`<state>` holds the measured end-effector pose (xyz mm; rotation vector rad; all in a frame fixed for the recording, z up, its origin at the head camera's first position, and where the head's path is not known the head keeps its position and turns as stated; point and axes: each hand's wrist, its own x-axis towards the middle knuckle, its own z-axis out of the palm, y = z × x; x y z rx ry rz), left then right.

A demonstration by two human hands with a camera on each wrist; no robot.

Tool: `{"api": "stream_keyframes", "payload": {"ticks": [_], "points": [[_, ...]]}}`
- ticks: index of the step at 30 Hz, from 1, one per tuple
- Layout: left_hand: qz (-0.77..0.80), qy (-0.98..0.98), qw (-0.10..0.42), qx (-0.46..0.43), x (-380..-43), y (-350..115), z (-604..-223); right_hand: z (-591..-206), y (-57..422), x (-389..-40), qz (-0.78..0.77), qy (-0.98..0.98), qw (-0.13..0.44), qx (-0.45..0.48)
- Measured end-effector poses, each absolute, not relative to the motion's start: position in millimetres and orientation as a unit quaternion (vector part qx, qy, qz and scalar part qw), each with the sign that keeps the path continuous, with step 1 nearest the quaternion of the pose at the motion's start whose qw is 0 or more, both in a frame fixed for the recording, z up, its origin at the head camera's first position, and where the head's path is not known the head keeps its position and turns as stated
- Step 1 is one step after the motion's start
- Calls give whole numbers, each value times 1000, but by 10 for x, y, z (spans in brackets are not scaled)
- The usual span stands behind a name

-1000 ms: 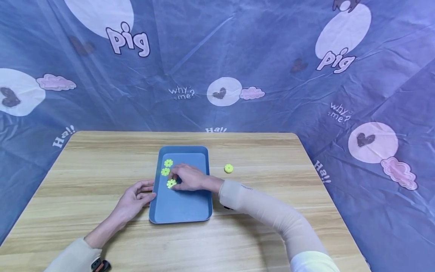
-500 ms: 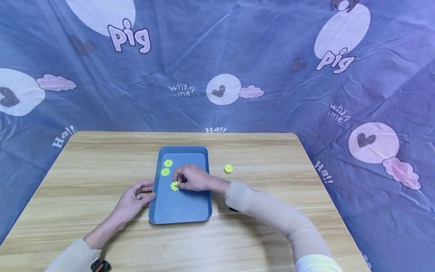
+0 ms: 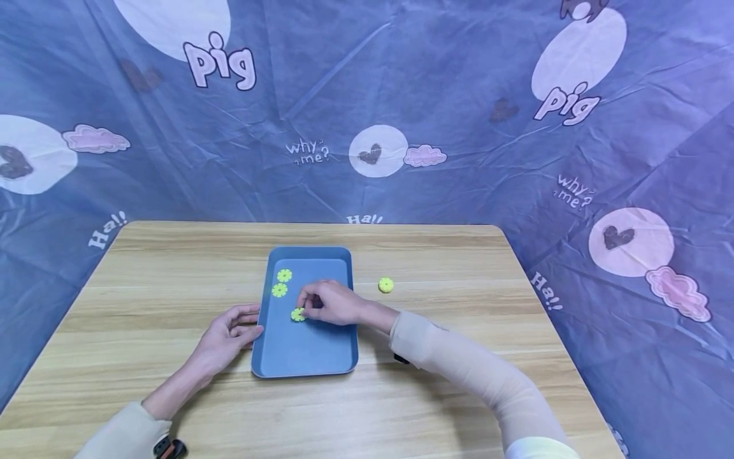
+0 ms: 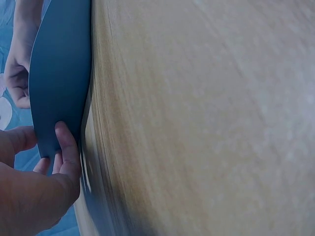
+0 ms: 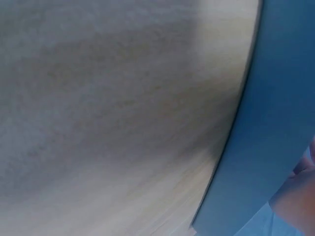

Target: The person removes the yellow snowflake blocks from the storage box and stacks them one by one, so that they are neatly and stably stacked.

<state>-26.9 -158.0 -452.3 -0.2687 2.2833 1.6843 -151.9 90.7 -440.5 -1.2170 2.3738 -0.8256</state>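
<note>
A blue rectangular tray (image 3: pixel 309 354) lies on the wooden table. My left hand (image 3: pixel 226 338) holds its left side, thumb at the rim and fingers against the outer wall, as the left wrist view also shows. Over the tray's middle, my right hand (image 3: pixel 332 302) pinches a yellow-green notched disc (image 3: pixel 297 315) between thumb and fingers. Two similar discs, one (image 3: pixel 284 275) behind the other (image 3: pixel 279 291), lie flat near the tray's left wall. In the right wrist view the tray's wall hides most of the right hand (image 5: pixel 298 196).
To the right of the tray, on the table (image 3: pixel 459 306), sits a thicker yellow-green piece (image 3: pixel 386 285), apparently a small stack of discs. A blue printed cloth (image 3: pixel 321 95) hangs behind the table and along its sides.
My right hand has drawn the pinched disc a little to the right and toward me, away from the two other discs. My left hand and the tray have stayed in place.
</note>
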Motion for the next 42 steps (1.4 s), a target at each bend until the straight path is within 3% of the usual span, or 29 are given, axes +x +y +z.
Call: {"api": "stream_keyframes", "payload": {"ticks": [42], "points": [[584, 792, 152, -95, -267, -1601, -4463, -4142, 1858, -1654, -494, 822, 97, -266]]}}
